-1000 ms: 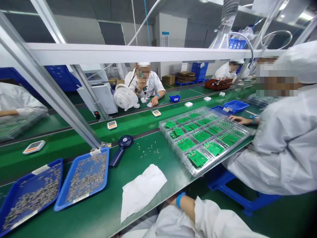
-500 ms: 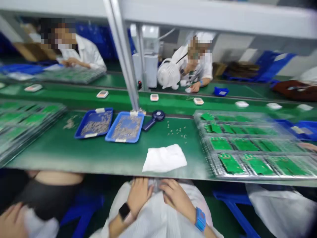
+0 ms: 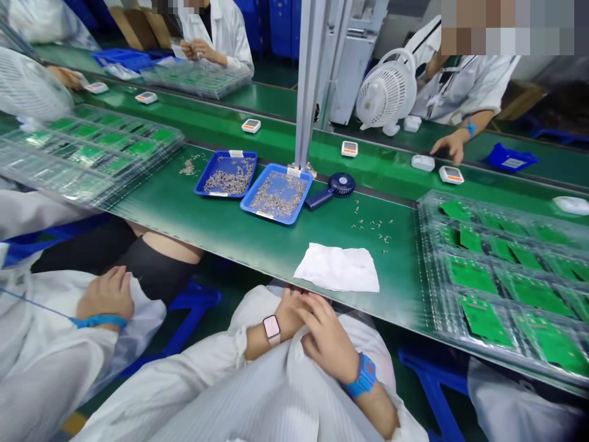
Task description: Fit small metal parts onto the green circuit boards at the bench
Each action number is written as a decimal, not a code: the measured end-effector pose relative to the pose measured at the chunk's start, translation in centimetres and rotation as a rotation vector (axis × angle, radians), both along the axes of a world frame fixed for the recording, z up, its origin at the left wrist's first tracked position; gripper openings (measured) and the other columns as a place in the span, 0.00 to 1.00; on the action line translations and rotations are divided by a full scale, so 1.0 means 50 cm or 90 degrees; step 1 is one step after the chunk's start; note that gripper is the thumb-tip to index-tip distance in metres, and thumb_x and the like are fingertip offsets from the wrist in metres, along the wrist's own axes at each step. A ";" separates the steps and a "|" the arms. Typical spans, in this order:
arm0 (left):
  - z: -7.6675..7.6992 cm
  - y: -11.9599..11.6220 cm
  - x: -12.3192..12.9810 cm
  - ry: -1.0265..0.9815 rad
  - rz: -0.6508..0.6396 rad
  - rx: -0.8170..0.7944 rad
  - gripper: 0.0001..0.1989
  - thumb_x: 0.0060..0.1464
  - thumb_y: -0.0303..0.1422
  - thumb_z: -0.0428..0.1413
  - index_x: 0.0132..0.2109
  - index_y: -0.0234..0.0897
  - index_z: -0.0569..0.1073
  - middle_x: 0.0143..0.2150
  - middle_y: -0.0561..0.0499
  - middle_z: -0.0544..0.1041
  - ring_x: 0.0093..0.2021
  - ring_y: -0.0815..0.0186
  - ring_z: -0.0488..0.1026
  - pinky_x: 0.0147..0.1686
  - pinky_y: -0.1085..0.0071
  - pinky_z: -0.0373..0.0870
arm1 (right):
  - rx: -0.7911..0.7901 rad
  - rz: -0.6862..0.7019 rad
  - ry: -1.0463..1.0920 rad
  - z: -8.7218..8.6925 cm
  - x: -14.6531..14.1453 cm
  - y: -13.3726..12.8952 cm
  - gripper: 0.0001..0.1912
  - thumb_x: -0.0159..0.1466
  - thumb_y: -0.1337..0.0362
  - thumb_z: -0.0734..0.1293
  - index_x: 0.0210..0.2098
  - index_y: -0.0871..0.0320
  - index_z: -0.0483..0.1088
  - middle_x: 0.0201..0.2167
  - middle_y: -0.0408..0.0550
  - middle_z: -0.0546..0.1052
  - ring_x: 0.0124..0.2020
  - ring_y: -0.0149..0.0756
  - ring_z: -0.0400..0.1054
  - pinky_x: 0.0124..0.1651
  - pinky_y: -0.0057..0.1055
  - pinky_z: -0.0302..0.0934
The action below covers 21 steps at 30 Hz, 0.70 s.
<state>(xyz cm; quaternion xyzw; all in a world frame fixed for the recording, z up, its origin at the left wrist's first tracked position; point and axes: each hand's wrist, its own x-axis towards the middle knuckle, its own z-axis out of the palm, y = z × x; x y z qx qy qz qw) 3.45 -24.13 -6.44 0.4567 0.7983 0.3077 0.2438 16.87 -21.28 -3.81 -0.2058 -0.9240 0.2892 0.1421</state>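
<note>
My left hand [image 3: 291, 314], with a smartwatch above it, rests in my lap just below the table edge. Its fingers point forward, partly covered by my other hand, and I see nothing held. Across it lies my right hand [image 3: 327, 336], fingers stretched and apart, a blue wrist strap behind it. Both hands are on the white smock [image 3: 276, 393]. Nearest to them on the table is a folded white cloth [image 3: 338, 268]. Beyond it are small scattered metal parts [image 3: 380, 227], a dark blue handheld fan [image 3: 341, 184] and two blue trays of small parts [image 3: 310, 184] [image 3: 202, 175].
Clear plastic trays of green circuit boards stand at right [image 3: 426, 245] and left [image 3: 151, 178]. A co-worker's hand [image 3: 108, 294] rests in a lap at left. Across the line, a person's hand [image 3: 451, 147] reaches toward small white timers [image 3: 451, 175]. A metal post [image 3: 307, 92] rises behind the trays.
The view has turned left and tilted down. My hands, apart on my lap before, have come together, the right now lying over the left. The person opposite has stretched a hand toward the timers.
</note>
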 end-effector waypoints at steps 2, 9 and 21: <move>-0.021 0.007 -0.013 0.085 -0.203 -0.002 0.06 0.56 0.32 0.58 0.39 0.39 0.79 0.49 0.45 0.80 0.55 0.56 0.70 0.60 0.52 0.60 | -0.025 -0.007 -0.023 -0.005 0.033 0.007 0.37 0.53 0.78 0.58 0.62 0.56 0.62 0.63 0.54 0.63 0.67 0.46 0.51 0.67 0.51 0.52; -0.047 0.010 -0.039 0.291 -0.295 -0.095 0.27 0.59 0.46 0.54 0.61 0.38 0.69 0.60 0.37 0.71 0.59 0.47 0.66 0.60 0.47 0.58 | -0.014 -0.359 -0.303 -0.093 0.141 0.042 0.22 0.67 0.64 0.58 0.58 0.64 0.67 0.57 0.64 0.70 0.60 0.55 0.62 0.61 0.52 0.57; -0.036 -0.045 -0.177 0.196 -0.616 0.020 0.22 0.49 0.46 0.56 0.53 0.72 0.72 0.55 0.62 0.77 0.50 0.52 0.78 0.44 0.57 0.79 | -0.275 -0.227 -0.134 0.206 0.340 0.047 0.22 0.66 0.58 0.64 0.60 0.49 0.68 0.54 0.49 0.75 0.55 0.39 0.70 0.60 0.35 0.62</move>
